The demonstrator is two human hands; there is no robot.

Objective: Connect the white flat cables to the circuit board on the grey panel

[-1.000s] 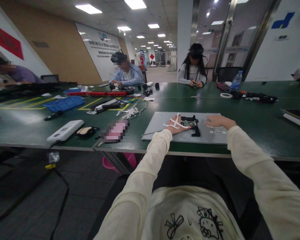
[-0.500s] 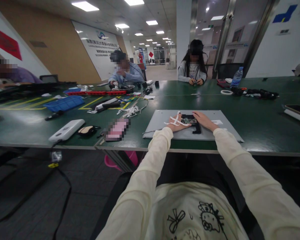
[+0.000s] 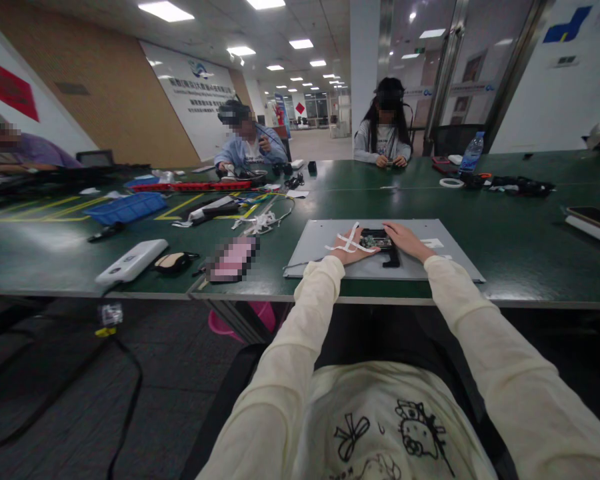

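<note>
A green circuit board in a black frame (image 3: 379, 241) rests on a grey panel (image 3: 313, 257). On its left side, my left hand (image 3: 350, 247) grips the frame, thumb along the near edge. White strips cross the back of this hand. From the right, my right hand (image 3: 405, 240) holds the frame's far right corner with its fingers bent over the edge. Some fingertips of both hands are hidden. A black bracket-like part (image 3: 392, 258) projects from the frame toward me.
Left of the panel lie a pink phone (image 3: 231, 259), a dark mouse-like object (image 3: 174, 262) and a white power bank-like device (image 3: 133, 261). Beyond are tangled white strips (image 3: 263, 222) and a blue basket (image 3: 126, 208). A bottle (image 3: 473, 155) stands far right. Co-workers sit around the green table.
My hands and the circuit board stay nearly in place. The view shifts slightly. A co-worker in a blue shirt across the table has moved a raised hand away from the face.
</note>
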